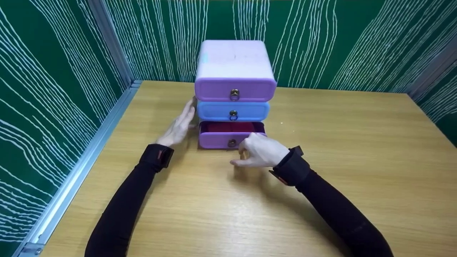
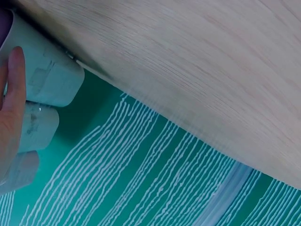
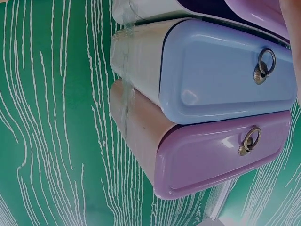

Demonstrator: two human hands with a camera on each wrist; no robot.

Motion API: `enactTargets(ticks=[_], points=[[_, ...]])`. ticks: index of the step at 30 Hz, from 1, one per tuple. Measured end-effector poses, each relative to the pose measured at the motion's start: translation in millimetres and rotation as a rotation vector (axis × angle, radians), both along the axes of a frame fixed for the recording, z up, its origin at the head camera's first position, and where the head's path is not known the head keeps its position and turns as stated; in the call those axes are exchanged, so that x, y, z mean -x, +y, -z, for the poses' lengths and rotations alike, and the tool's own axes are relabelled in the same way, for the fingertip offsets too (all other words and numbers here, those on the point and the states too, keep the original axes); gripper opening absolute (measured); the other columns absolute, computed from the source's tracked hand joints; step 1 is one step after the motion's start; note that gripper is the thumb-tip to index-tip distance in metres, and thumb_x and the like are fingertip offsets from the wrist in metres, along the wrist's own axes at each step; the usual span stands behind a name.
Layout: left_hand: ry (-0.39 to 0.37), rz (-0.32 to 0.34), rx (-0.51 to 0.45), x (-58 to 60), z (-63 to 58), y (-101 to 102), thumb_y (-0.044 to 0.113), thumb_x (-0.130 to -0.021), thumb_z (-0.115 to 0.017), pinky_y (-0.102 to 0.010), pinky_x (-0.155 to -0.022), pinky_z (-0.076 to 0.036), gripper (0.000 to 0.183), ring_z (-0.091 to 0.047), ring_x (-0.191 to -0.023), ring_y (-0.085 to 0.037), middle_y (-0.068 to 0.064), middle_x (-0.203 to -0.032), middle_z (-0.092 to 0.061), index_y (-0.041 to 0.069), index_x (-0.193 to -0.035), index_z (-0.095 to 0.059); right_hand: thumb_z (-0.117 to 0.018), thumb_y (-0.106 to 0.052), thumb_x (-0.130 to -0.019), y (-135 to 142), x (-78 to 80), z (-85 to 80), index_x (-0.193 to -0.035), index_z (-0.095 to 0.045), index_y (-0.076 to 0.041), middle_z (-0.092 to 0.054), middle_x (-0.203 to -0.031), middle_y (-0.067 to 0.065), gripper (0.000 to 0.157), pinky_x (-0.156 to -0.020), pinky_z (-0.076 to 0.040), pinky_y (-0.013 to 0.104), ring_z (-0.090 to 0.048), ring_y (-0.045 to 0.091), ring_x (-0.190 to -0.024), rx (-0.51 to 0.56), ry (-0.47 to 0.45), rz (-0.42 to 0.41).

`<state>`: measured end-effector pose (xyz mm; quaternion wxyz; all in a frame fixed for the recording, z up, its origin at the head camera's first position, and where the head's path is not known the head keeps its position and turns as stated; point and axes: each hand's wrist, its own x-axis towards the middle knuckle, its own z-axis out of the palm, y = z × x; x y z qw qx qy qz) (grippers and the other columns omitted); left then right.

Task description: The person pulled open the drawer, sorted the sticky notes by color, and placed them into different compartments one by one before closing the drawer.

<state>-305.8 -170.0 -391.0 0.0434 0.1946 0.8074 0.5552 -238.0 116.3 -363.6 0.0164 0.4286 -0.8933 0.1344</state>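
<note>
A small three-drawer cabinet (image 1: 235, 59) stands on the table with its ring pulls facing me. Its bottom purple drawer (image 1: 216, 141) is pulled partly out, and a dark red thing (image 1: 228, 127) lies inside. The blue middle drawer (image 1: 217, 111) and purple top drawer (image 1: 214, 91) are closed. My left hand (image 1: 180, 126) rests along the cabinet's left side with fingers extended. In the left wrist view, one straight finger lies along the cabinet's side wall (image 2: 51, 77). At the bottom drawer's right front is my right hand (image 1: 262, 151), fingers loosely bent, thumb held apart, nothing between them.
The wooden table (image 1: 357, 160) spreads out around the cabinet. Behind it rises a green wall (image 1: 307, 46) with white wavy lines. A metal rail (image 1: 82, 167) runs along the table's left edge. Clear tape (image 3: 126, 70) runs down the cabinet's side.
</note>
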Motion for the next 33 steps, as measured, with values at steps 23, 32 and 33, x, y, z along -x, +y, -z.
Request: enactTargets(ticks=[23, 32, 33], points=[[-0.001, 0.009, 0.007, 0.0, 1.4, -3.6, 0.056, -0.104, -0.021, -0.060, -0.116, -0.036, 0.070, -0.026, -0.151, -0.040, -0.007, -0.171, -0.002, 0.023, -0.163, -0.001, -0.071, -0.047, -0.088, -1.2, 0.1, -0.9, -0.074, -0.076, -0.010, -0.076, -0.075, 0.001, 0.039, -0.062, -0.058, 0.029, -0.067, 0.009, -0.062, -0.012, -0.019, 0.005], [-0.001, 0.013, -0.006, 0.0, 2.0, -2.7, 0.047, -0.106, -0.020, -0.057, -0.116, -0.039, 0.064, -0.020, -0.154, -0.035, -0.006, -0.171, -0.003, 0.022, -0.163, -0.003, -0.068, -0.049, -0.090, -2.2, 0.2, 1.8, -0.082, -0.078, -0.010, -0.079, -0.084, 0.004, 0.042, -0.066, -0.061, 0.030, -0.071, 0.012, -0.065, -0.037, 0.006, -0.028], [0.005, 0.012, -0.006, 0.7, 0.9, -2.5, 0.047, -0.106, -0.020, -0.057, -0.116, -0.039, 0.064, -0.020, -0.154, -0.035, -0.005, -0.171, -0.003, 0.022, -0.163, -0.003, -0.069, -0.049, -0.089, -2.2, 0.7, 0.5, -0.083, -0.078, -0.009, -0.079, -0.084, 0.005, 0.041, -0.067, -0.061, 0.030, -0.072, 0.013, -0.066, -0.031, 0.004, -0.021]])
